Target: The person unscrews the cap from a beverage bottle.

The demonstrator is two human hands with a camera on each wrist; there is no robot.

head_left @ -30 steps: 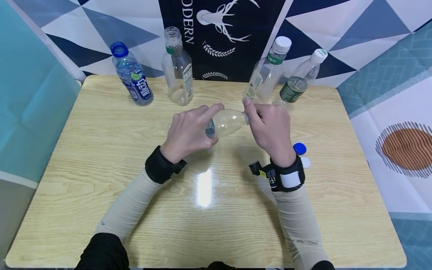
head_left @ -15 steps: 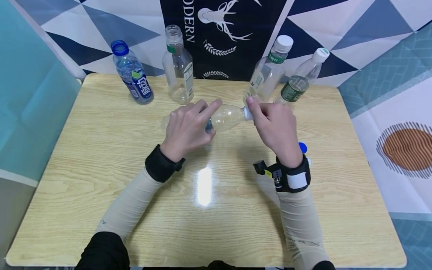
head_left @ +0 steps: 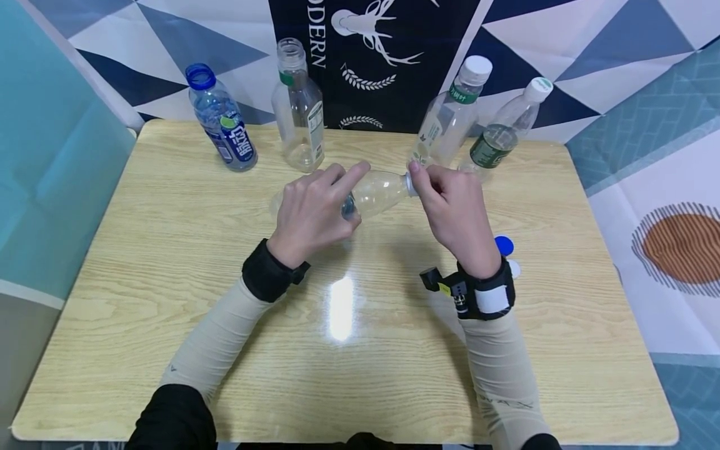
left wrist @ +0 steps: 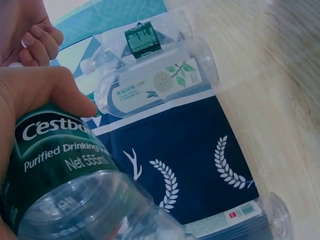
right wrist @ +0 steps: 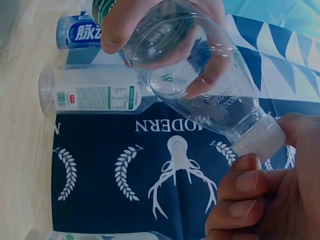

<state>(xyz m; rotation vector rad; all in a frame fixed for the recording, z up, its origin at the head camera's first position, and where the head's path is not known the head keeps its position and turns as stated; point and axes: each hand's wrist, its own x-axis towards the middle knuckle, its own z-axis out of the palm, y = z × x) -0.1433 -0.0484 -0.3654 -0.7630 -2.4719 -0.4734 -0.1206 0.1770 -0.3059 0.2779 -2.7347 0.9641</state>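
My left hand (head_left: pixel 314 211) grips a clear plastic water bottle (head_left: pixel 382 192) around its green label (left wrist: pixel 62 145), which reads C'estbon in the left wrist view. The bottle lies sideways over the table, its neck toward the right. On that neck sits a white screw cap (right wrist: pixel 260 137), pinched between the thumb and curled fingers of my right hand (head_left: pixel 457 209). In the right wrist view, fingers of the left hand show through the clear plastic.
Behind stand a blue-labelled bottle (head_left: pixel 227 125) and a clear bottle (head_left: pixel 298 119), both uncapped. Two white-capped bottles, one larger (head_left: pixel 444 125) and one green-labelled (head_left: pixel 500 134), are back right. A blue cap (head_left: pixel 504 245) and a white cap (head_left: pixel 514 269) lie beside my right wrist.
The right hand shifted a little right, then slightly back left, its fingers staying at the cap. The bottle has moved slightly up in the head view, still in the left hand.
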